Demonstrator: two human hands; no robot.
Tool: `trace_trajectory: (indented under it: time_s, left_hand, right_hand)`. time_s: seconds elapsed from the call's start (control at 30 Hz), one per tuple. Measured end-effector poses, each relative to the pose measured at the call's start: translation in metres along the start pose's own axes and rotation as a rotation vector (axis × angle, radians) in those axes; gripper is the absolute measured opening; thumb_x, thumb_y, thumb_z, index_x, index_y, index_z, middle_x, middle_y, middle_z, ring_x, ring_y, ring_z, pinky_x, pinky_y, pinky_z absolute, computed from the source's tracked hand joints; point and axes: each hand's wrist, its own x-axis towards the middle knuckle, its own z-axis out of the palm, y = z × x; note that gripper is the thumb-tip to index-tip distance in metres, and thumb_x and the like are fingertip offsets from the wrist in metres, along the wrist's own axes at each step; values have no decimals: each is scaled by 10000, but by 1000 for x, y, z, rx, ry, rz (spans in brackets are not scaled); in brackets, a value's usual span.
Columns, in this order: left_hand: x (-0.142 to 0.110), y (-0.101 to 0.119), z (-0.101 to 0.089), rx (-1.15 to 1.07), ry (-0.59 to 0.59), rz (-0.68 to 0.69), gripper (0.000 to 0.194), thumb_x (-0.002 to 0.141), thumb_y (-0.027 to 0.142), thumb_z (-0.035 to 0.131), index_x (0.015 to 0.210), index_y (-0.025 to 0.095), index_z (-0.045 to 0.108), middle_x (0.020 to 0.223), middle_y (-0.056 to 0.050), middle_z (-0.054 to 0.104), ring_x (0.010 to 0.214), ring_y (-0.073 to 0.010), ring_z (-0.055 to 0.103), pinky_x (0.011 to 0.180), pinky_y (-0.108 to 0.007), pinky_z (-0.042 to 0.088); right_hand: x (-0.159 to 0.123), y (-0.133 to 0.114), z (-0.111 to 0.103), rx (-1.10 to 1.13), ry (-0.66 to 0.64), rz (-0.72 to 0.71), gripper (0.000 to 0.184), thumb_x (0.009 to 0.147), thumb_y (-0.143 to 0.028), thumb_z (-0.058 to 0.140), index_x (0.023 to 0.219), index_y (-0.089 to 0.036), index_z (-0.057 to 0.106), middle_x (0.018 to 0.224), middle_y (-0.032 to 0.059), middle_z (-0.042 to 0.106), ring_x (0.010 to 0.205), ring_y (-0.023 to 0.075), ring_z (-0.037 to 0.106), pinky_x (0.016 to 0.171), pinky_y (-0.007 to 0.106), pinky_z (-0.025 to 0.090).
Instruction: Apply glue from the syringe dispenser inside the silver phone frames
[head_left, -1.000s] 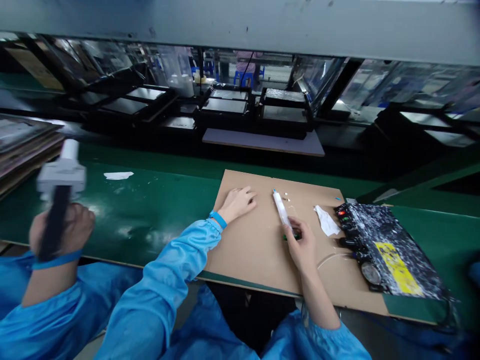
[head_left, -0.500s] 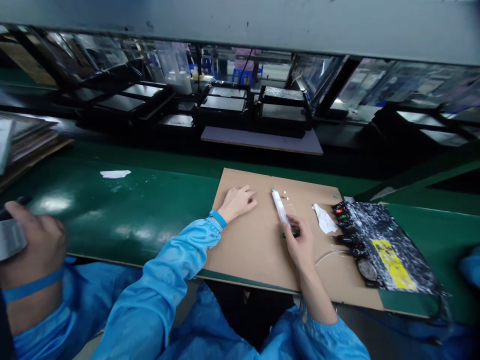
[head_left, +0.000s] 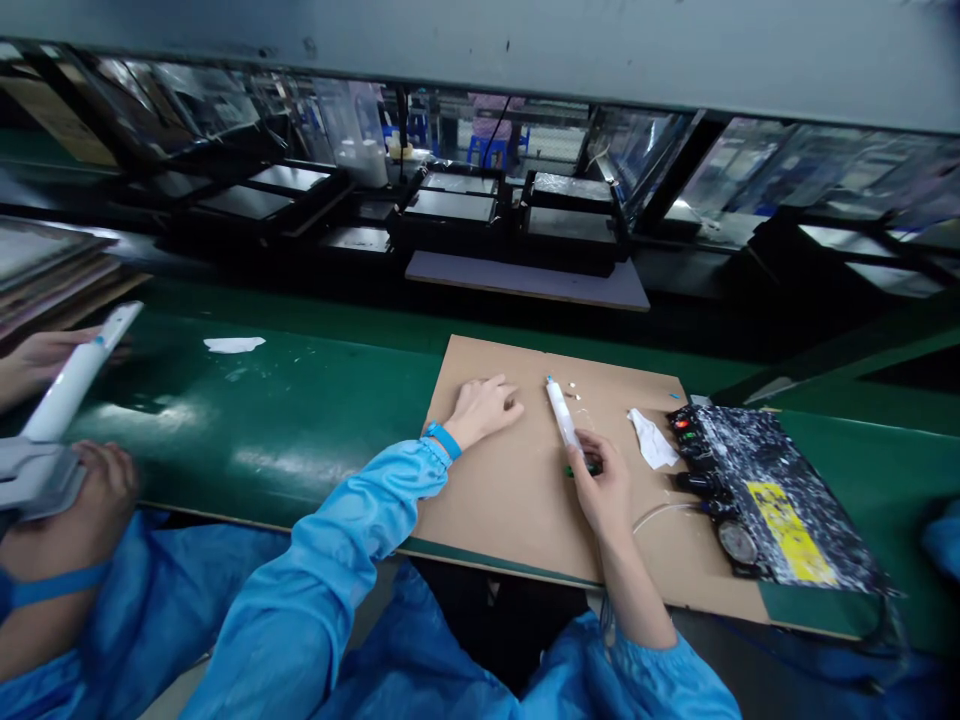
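Observation:
My left hand (head_left: 484,408) lies flat on a brown cardboard sheet (head_left: 510,500) with its fingers stretched out and nothing in it. My right hand (head_left: 604,480) is closed round the green rear end of a white syringe-like dispenser (head_left: 561,415), which lies on the cardboard with its tip pointing away from me. A crumpled white wipe (head_left: 651,438) lies just right of the dispenser.
A black speckled control box (head_left: 765,500) with a yellow label and small lights sits on the cardboard's right end. A co-worker's hand (head_left: 82,500) at the left holds a white dispensing gun (head_left: 71,385). Black trays (head_left: 465,215) stand beyond the green belt (head_left: 300,420). A white scrap (head_left: 234,345) lies on the belt.
My hands have hardly moved. The co-worker at the left has shifted, and a long white dispensing gun now shows in that hand, pointing up and to the right.

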Motion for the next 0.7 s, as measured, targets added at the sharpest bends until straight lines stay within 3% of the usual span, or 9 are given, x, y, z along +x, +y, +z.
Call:
trace_trajectory:
  time_s: [0.1,0.33,0.7]
  left_hand:
    - [-1,2,0,20,10,-37,419,1103,368,590,1444,248,802,1342,-93,795,1180,-309,790,1018,-386,582]
    - [0,2,0,20,13,-48,387,1103,375,593,1394,240,809,1374,-93,791,1184,-307,787,1027,-392,570]
    - [1,5,10,13,27,43,381,1077,323,596,1381,205,793,1408,-90,786,1179,-296,792,1039,-418,573]
  right_hand:
    - [0,1,0,0,-4,11,456,979,-596,734,1210,-209,804,1188,145,780,1043,310,758,962,515,642]
    - [-1,1,0,1,-12,12,461,986,-599,737,1221,-208,800,1200,147,773,1060,311,758,944,501,645]
    - [0,-1,-2,-20,-5,22,442,969,-576,740,1202,-209,818,1189,135,781,1019,292,755,904,468,637]
